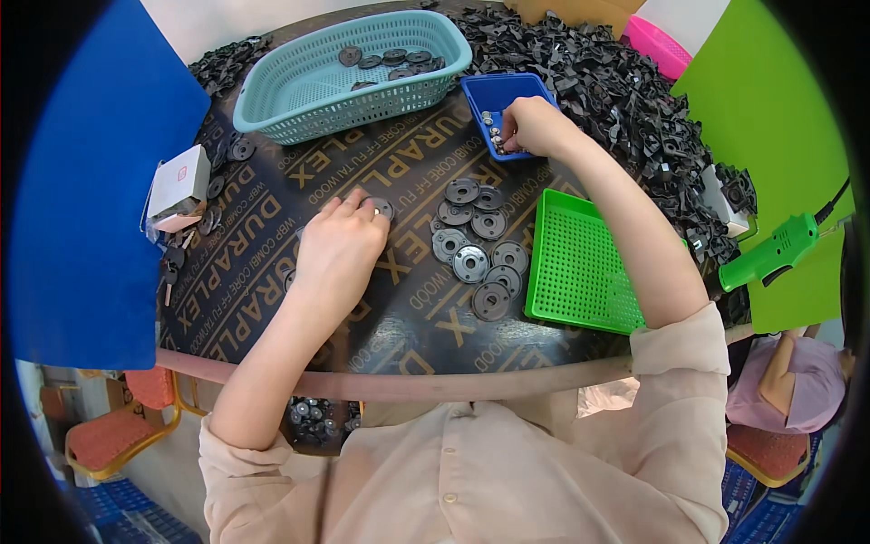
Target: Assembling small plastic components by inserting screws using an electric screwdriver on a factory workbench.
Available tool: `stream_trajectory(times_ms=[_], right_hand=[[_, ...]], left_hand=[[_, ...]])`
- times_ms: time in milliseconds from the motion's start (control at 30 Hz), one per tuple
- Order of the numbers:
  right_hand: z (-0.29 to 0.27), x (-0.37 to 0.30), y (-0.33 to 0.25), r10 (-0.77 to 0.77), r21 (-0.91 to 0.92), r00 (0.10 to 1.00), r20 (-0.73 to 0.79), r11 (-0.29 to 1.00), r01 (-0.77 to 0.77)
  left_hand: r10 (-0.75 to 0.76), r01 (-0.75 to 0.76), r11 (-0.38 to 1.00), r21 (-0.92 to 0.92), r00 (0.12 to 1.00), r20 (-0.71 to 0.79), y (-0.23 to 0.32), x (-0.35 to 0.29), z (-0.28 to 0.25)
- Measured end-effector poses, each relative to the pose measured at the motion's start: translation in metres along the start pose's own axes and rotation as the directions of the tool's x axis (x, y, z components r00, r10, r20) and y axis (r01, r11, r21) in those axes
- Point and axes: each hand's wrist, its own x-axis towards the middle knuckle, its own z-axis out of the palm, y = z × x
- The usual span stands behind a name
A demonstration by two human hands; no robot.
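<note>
My left hand (340, 245) rests low over the table with its fingers curled at the edge of a dark round disc (382, 208); the thumb is hidden. Inside a small blue tray (521, 86), my right hand (535, 127) has its fingertips pinched together among small silvery metal pieces (489, 121). What it pinches, if anything, is too small to make out. Between my hands lies an overlapping group of dark grey discs (471, 263) with holes in their centres.
A light-blue basket (272, 82) holding several discs stands at the far left. A green perforated tray (580, 263) lies under my right forearm. Black parts (625, 109) heap at the far right, near a green power tool (779, 249). Blue and green panels flank the table.
</note>
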Motion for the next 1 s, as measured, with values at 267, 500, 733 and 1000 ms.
stream_trajectory(times_ms=[267,500,733,1000], right_hand=[[0.008,-0.002,0.001,0.028,0.034,0.993,-0.118,0.999,-0.024],[-0.007,-0.009,-0.011,-0.001,0.156,0.961,-0.276,0.987,0.045],[-0.013,-0.019,0.003,0.118,0.261,0.964,-0.238,0.964,-0.053],[-0.048,-0.1,-0.032,0.16,0.633,0.957,-0.241,0.774,0.029]], left_hand=[[0.072,-0.136,0.828,-0.544,0.988,-0.136,0.044,0.011,-0.015],[0.013,-0.047,0.808,-0.588,0.998,-0.062,0.06,0.021,-0.01],[-0.131,-0.019,0.639,-0.769,0.982,-0.133,0.065,-0.002,-0.036],[-0.364,0.203,-0.228,-0.952,0.889,0.277,0.091,-0.05,-0.027]])
